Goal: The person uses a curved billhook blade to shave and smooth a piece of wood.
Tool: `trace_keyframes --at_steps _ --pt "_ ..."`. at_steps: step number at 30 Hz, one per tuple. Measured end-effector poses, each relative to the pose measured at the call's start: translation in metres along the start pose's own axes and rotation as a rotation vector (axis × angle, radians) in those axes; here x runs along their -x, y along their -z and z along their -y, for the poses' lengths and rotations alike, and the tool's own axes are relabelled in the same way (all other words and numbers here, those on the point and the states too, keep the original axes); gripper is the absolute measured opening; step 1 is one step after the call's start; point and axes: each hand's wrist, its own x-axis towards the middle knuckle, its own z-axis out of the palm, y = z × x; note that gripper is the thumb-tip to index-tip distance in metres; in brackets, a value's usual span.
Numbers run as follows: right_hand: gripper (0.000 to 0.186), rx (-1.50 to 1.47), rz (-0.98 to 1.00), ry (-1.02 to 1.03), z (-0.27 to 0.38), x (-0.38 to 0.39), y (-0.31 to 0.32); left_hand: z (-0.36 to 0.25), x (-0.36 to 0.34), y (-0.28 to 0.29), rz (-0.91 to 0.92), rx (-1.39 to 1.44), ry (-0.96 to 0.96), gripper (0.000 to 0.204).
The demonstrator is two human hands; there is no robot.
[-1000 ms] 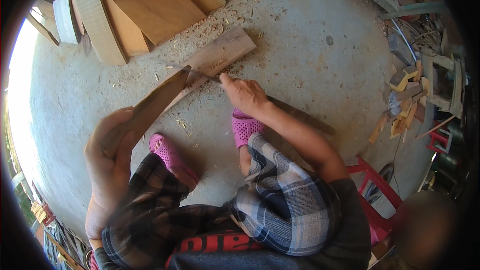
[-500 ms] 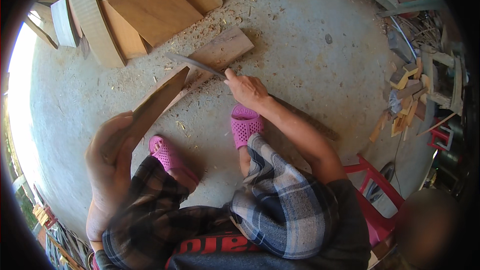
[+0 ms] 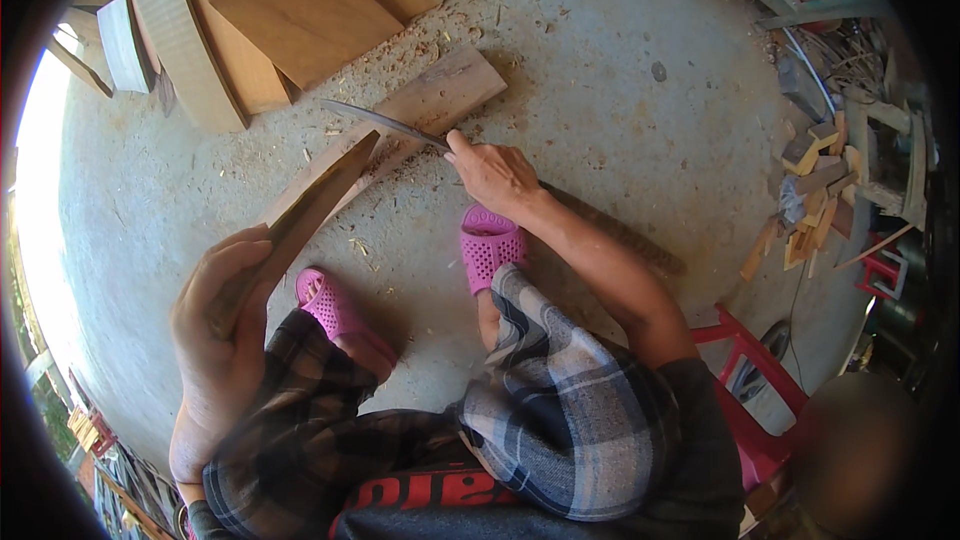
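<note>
My left hand point(image 3: 222, 285) is closed round the near end of a wooden piece point(image 3: 318, 208) that slants up and away to a narrow far end. In my right hand point(image 3: 497, 178) is a long-handled machete point(image 3: 385, 123). Its dark curved blade points left, just beyond the far end of the wooden piece; whether they touch I cannot tell. The machete's long handle point(image 3: 615, 230) runs back past my right forearm, partly hidden by it. Beneath both lies a thick wooden board point(image 3: 450, 90) on the floor, partly covered by the wooden piece and the blade.
Wide boards point(image 3: 290, 10) lean together at the far left. Chips and shavings point(image 3: 360, 248) are scattered over the concrete floor point(image 3: 640, 140). Wood offcuts point(image 3: 818, 205) lie heaped at the right. A red plastic chair point(image 3: 745, 370) is at the near right, beside a blurred patch. My feet wear pink sandals point(image 3: 492, 255).
The machete's blade has shifted slightly left and away, its tip a little farther out. My right hand moved slightly with it. My left hand and the wooden piece have barely moved.
</note>
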Motion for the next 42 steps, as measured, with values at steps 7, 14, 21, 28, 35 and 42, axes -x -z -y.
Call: trace_keyframes --at_steps 7,14,21,28,35,42 --pt "0.022 -0.115 -0.062 0.182 0.000 -0.002 -0.002 -0.002 -0.003 0.000 0.036 -0.040 -0.017 0.031" --pt "0.021 0.072 -0.124 -0.038 0.002 -0.007 0.002 -0.001 0.000 0.001 0.048 -0.031 -0.008 0.030" --pt "0.022 -0.047 0.054 0.098 0.003 -0.001 -0.001 0.003 -0.001 0.004 0.036 0.006 0.018 0.030" --pt "0.019 0.008 -0.079 -0.010 -0.006 -0.004 0.002 0.005 0.002 0.004 0.028 0.032 0.045 0.032" --pt "0.020 -0.059 -0.109 0.138 0.004 -0.002 -0.007 0.003 -0.001 0.005 -0.042 0.082 0.090 0.031" --pt "0.019 -0.025 -0.140 0.174 0.007 0.001 -0.005 0.003 -0.001 0.002 -0.041 0.061 0.071 0.033"
